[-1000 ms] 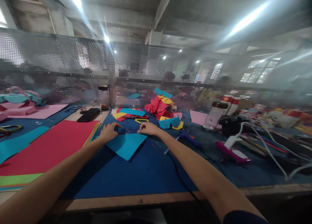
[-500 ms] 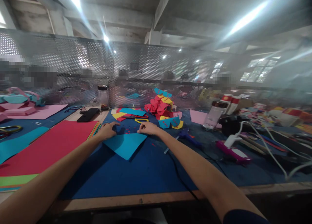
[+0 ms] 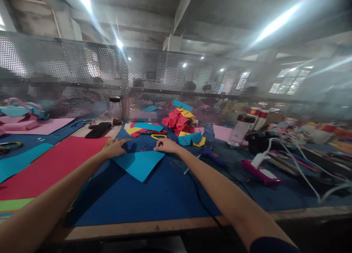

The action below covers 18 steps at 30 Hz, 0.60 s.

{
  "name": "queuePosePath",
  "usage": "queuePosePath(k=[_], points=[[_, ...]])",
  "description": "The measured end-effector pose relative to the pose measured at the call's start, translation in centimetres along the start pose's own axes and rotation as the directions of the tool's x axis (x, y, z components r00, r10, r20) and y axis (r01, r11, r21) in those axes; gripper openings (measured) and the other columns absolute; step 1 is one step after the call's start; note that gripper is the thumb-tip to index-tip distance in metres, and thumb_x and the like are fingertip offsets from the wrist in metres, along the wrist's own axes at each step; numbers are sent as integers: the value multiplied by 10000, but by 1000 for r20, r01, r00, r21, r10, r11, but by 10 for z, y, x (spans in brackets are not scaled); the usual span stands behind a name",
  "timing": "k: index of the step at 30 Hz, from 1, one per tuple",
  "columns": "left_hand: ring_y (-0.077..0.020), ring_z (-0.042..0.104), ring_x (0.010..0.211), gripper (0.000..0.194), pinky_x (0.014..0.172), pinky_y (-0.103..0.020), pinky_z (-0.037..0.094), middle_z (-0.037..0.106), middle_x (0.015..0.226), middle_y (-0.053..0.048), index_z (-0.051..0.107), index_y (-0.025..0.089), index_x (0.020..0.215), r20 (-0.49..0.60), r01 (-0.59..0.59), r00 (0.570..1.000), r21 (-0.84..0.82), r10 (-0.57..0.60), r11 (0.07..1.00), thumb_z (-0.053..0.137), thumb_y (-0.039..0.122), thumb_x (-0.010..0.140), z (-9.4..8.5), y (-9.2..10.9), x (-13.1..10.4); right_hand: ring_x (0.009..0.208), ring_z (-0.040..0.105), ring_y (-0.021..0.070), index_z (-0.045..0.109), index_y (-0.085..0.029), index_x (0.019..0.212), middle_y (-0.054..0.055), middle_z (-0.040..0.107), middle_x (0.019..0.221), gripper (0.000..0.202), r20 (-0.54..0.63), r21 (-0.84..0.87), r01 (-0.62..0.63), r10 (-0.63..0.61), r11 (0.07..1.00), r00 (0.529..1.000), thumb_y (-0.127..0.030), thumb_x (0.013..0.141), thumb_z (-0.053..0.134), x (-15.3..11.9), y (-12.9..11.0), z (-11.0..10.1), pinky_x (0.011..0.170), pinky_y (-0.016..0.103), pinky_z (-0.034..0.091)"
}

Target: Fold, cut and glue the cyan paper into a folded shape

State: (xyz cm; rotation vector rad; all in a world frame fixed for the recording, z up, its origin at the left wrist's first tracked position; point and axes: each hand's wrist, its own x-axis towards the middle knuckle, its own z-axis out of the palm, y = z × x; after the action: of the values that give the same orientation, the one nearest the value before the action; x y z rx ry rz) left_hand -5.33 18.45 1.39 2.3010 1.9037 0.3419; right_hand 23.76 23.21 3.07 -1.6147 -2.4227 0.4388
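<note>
One flat blue paper piece, pointed, under hands

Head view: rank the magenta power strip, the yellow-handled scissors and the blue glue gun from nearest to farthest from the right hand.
From the right hand:
1. Yellow-handled scissors, just beyond the fingers.
2. Blue glue gun, to the right, beside the forearm.
3. Magenta power strip, farther right, past the glue gun.
</note>
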Motion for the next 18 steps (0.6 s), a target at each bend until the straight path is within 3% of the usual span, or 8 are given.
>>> queuePosePath(k=[10,18], points=[[-304,580,1242,433,1021,-545,499,547,1435,-121,564,199,1369,11,2,1000,-23,-2,1000,652,347,972,-3,-8,-3,848,667,182,746,-247,880,-3,742,883,254,-2,0,-3,3,1000,1000,-477,775,775,-1,0,-1,690,232,428],[-282,622,1169,408,968,-509,539,584,1378,-116,577,189,1343,8,4,1000,-111,-3,994,647,353,976,-8,-20,-10,862,671,194,743,-249,862,0,746,889,238,-4,13,-3,3,1000,1000,-470,777,773,-2,-1,-1,691,238,435]])
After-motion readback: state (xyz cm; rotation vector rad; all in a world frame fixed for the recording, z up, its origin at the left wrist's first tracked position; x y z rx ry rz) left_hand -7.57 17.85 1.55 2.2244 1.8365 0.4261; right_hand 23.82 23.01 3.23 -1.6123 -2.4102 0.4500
